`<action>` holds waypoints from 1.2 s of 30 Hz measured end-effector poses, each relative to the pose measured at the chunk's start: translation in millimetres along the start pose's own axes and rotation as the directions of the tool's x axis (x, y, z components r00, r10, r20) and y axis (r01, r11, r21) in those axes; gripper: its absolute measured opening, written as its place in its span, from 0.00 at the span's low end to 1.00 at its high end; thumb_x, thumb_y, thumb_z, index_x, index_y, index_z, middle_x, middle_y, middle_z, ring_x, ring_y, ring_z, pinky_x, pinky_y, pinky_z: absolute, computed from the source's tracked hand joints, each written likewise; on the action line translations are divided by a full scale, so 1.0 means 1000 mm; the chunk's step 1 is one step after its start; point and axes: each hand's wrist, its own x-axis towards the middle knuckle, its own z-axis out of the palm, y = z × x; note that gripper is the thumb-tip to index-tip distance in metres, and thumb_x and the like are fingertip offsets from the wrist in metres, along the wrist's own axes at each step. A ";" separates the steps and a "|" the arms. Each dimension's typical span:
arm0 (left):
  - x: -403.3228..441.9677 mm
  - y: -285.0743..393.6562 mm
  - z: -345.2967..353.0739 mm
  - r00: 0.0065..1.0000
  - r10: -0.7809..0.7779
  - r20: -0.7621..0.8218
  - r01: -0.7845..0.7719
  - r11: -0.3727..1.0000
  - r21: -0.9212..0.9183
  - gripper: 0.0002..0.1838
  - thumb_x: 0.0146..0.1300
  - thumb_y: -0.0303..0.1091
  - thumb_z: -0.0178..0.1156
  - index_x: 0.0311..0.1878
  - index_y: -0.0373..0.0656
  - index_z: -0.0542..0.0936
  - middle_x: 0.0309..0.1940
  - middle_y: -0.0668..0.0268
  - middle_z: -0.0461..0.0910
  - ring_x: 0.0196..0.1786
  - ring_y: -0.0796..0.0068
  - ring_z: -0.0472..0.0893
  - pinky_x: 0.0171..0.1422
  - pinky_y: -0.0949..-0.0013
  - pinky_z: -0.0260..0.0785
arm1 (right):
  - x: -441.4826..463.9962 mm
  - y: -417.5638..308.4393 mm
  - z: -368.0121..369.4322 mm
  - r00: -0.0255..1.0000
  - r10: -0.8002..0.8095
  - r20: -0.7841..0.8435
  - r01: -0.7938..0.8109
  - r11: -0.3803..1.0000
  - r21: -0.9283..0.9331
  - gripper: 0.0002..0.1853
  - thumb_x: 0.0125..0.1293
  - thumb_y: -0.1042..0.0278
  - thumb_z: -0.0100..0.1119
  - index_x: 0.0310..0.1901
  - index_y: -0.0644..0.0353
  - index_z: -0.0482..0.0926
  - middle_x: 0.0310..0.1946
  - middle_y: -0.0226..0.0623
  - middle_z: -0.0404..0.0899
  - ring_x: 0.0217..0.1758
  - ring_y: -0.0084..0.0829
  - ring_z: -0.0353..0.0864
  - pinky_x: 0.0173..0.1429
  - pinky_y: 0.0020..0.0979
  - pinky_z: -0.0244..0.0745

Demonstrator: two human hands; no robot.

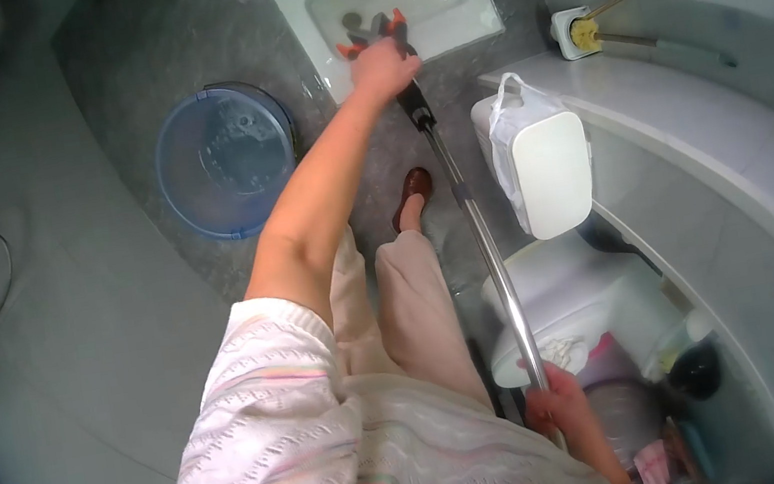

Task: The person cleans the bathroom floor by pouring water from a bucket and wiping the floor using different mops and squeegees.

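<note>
A long metal pole [474, 218] with a black and orange head [388, 27] runs from the squat toilet [304, 27] down towards my body. My left hand [383, 70] is closed around the black section just below the orange parts, over the near edge of the toilet. Lower right, my right hand [559, 400] is wrapped round the shiny lower part of the pole. A blue translucent bucket [227, 161] with some water in it stands on the floor left of my left forearm.
A white bin [553, 173] with a plastic bag stands right of the pole. Behind it, a ledge [691, 118] carries a brush in a white holder [574, 34]. A white container [557, 291] and cluttered items lie near my right hand. My shoe [414, 189] is on the wet grey floor.
</note>
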 end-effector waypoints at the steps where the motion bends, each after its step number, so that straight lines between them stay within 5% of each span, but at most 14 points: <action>1: -0.003 -0.001 0.009 0.992 0.040 -0.121 -0.033 0.998 0.062 0.21 0.47 0.47 0.54 0.39 0.41 0.76 0.35 0.57 0.78 0.40 0.58 0.77 0.45 0.61 0.67 | 0.007 -0.002 0.005 1.000 -0.002 -0.007 0.002 1.000 0.004 0.28 0.50 0.84 0.44 0.56 0.62 0.61 0.10 0.30 0.61 0.05 0.21 0.57 0.09 0.23 0.52; 6: -0.053 0.032 0.040 0.999 -0.017 -0.043 0.020 0.997 0.075 0.20 0.47 0.45 0.56 0.36 0.36 0.75 0.32 0.54 0.77 0.40 0.55 0.76 0.52 0.57 0.60 | 0.063 -0.019 0.022 0.995 -0.094 0.030 0.094 0.995 -0.009 0.26 0.52 0.82 0.44 0.56 0.62 0.60 0.11 0.30 0.60 0.06 0.21 0.57 0.09 0.24 0.54; 7: -0.067 0.030 0.053 0.974 0.117 -0.195 -0.101 0.991 0.090 0.19 0.47 0.43 0.56 0.35 0.35 0.74 0.33 0.53 0.77 0.40 0.55 0.76 0.53 0.59 0.59 | 0.076 -0.023 0.022 0.993 -0.109 0.041 0.109 0.994 -0.004 0.26 0.52 0.82 0.44 0.56 0.62 0.60 0.11 0.30 0.60 0.06 0.21 0.58 0.09 0.24 0.54; 11: -0.043 0.015 0.042 0.986 0.088 -0.143 -0.098 0.993 -0.062 0.19 0.48 0.44 0.55 0.38 0.39 0.75 0.35 0.56 0.77 0.40 0.56 0.76 0.49 0.59 0.62 | 0.066 -0.032 0.019 0.995 -0.094 0.029 0.092 0.993 0.071 0.25 0.53 0.82 0.44 0.56 0.62 0.60 0.11 0.30 0.60 0.06 0.21 0.58 0.09 0.24 0.55; 14: -0.026 -0.006 0.027 0.953 0.123 -0.277 -0.140 0.989 -0.044 0.19 0.48 0.46 0.55 0.39 0.41 0.76 0.34 0.58 0.78 0.40 0.58 0.77 0.45 0.61 0.66 | 0.040 -0.008 0.009 0.994 -0.110 0.027 0.110 0.994 -0.001 0.25 0.53 0.82 0.44 0.56 0.62 0.61 0.10 0.30 0.60 0.06 0.21 0.58 0.09 0.24 0.53; 16: 0.002 -0.029 -0.003 0.997 -0.023 0.079 0.047 0.952 -0.303 0.20 0.48 0.46 0.54 0.40 0.41 0.76 0.32 0.59 0.79 0.39 0.61 0.78 0.43 0.64 0.68 | 0.010 0.008 0.000 0.997 -0.080 -0.015 0.079 0.995 -0.066 0.25 0.52 0.83 0.43 0.56 0.62 0.61 0.10 0.30 0.60 0.06 0.21 0.58 0.09 0.24 0.52; 20: 0.007 -0.023 0.006 0.998 -0.030 -0.064 0.018 0.984 -0.177 0.20 0.48 0.46 0.55 0.39 0.41 0.76 0.32 0.59 0.79 0.38 0.62 0.78 0.44 0.65 0.69 | -0.008 0.007 0.004 0.998 -0.059 -0.025 0.057 0.995 -0.084 0.26 0.51 0.84 0.43 0.56 0.62 0.62 0.09 0.31 0.61 0.05 0.21 0.57 0.08 0.24 0.49; 22: -0.008 0.000 0.018 0.976 0.040 -0.213 -0.023 0.997 0.078 0.19 0.47 0.47 0.56 0.37 0.41 0.76 0.35 0.58 0.77 0.40 0.59 0.77 0.44 0.60 0.68 | 0.013 -0.003 0.006 0.999 -0.051 -0.019 0.050 0.998 -0.045 0.26 0.51 0.84 0.43 0.56 0.62 0.62 0.09 0.30 0.61 0.05 0.21 0.57 0.08 0.24 0.50; 26: -0.049 0.028 0.067 0.987 0.091 -0.135 -0.065 0.981 0.182 0.18 0.48 0.44 0.56 0.36 0.39 0.75 0.34 0.56 0.77 0.40 0.58 0.76 0.47 0.58 0.66 | 0.076 -0.032 0.021 0.995 -0.096 -0.003 0.096 0.993 0.068 0.26 0.50 0.83 0.44 0.55 0.62 0.62 0.10 0.30 0.60 0.05 0.21 0.57 0.08 0.24 0.52; 30: -0.016 -0.007 0.069 0.986 0.125 -0.112 -0.129 0.991 -0.030 0.18 0.46 0.41 0.57 0.39 0.41 0.74 0.38 0.56 0.76 0.43 0.57 0.75 0.48 0.58 0.65 | 0.096 -0.033 0.020 0.989 -0.149 -0.021 0.149 0.988 -0.033 0.26 0.49 0.83 0.43 0.55 0.63 0.62 0.10 0.30 0.60 0.05 0.21 0.57 0.08 0.23 0.55; 31: 0.001 -0.011 0.058 0.998 0.058 0.011 -0.057 0.994 -0.096 0.23 0.44 0.43 0.58 0.44 0.41 0.73 0.42 0.56 0.75 0.46 0.60 0.74 0.49 0.58 0.65 | 0.096 -0.036 0.018 0.988 -0.153 -0.016 0.153 0.988 -0.015 0.27 0.49 0.83 0.43 0.55 0.63 0.62 0.10 0.30 0.60 0.05 0.21 0.57 0.08 0.23 0.55; 33: 0.024 -0.036 0.039 0.994 0.031 -0.107 -0.035 0.999 -0.036 0.27 0.44 0.44 0.59 0.48 0.41 0.71 0.44 0.55 0.74 0.48 0.60 0.73 0.51 0.59 0.65 | 0.092 -0.034 0.022 0.989 -0.143 -0.029 0.143 0.990 -0.014 0.27 0.48 0.84 0.42 0.55 0.63 0.62 0.10 0.30 0.61 0.05 0.20 0.57 0.08 0.22 0.54; 35: 0.054 -0.085 0.026 0.996 0.085 0.024 -0.060 0.860 -0.507 0.32 0.45 0.45 0.60 0.54 0.42 0.68 0.48 0.52 0.72 0.52 0.56 0.71 0.54 0.62 0.64 | 0.098 -0.036 0.026 0.987 -0.156 -0.049 0.153 0.987 -0.053 0.27 0.48 0.84 0.42 0.55 0.63 0.62 0.10 0.30 0.61 0.05 0.20 0.57 0.08 0.22 0.54; 36: 0.055 -0.101 0.018 0.999 0.039 -0.016 -0.042 0.892 -0.450 0.32 0.45 0.45 0.60 0.55 0.42 0.68 0.49 0.51 0.72 0.53 0.57 0.71 0.55 0.63 0.64 | 0.101 -0.037 0.027 0.985 -0.163 -0.058 0.158 0.985 -0.073 0.27 0.48 0.84 0.42 0.55 0.63 0.62 0.10 0.30 0.61 0.05 0.20 0.57 0.08 0.22 0.54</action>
